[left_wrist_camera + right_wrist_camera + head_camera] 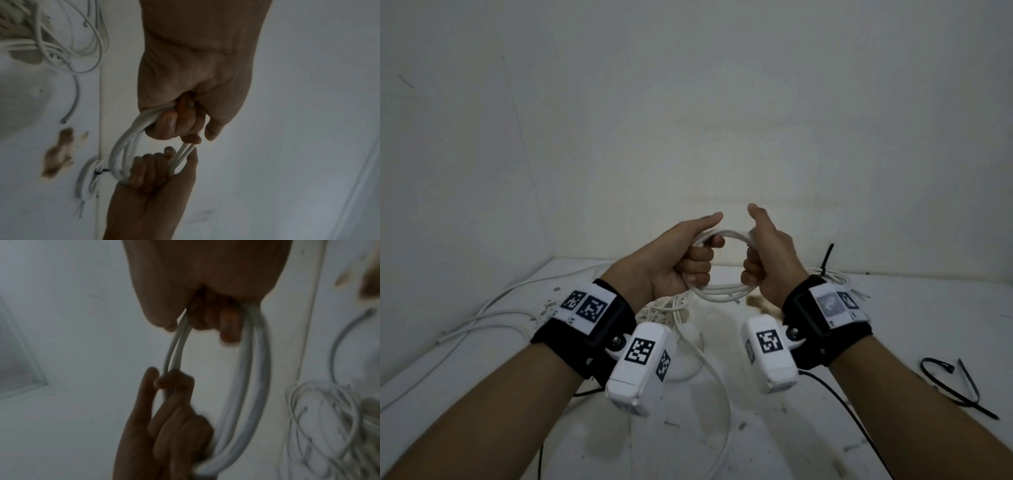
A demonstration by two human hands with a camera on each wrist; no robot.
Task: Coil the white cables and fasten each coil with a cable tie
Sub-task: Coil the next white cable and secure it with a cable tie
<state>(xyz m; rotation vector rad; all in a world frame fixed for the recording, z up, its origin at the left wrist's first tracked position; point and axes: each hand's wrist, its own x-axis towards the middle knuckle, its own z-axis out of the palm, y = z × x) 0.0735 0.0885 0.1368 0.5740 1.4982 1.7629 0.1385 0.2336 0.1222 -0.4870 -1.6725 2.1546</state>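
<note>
Two hands hold one coil of white cable (717, 291) up above the desk (893, 329), in front of a pale wall. The left hand (681, 260) has its fingers curled round the left side of the coil, thumb stretched out over the top. The right hand (767, 260) grips the right side the same way, fingers wrapped round the strands and thumb raised. The coil is made of several loops bunched together, and in the left wrist view its strands (125, 146) pass through both fists. A loose tail of the same cable (709, 370) hangs from the coil down to the desk.

Behind the right wrist lies a second coil (835, 277), with a black tie (827, 258) sticking up from it. More loose white cable (482, 318) trails over the left part of the desk. Two loose black cable ties (959, 383) lie on the desk at the far right, well apart from the hands. The desk top is white, with brownish stains (756, 303) near the middle.
</note>
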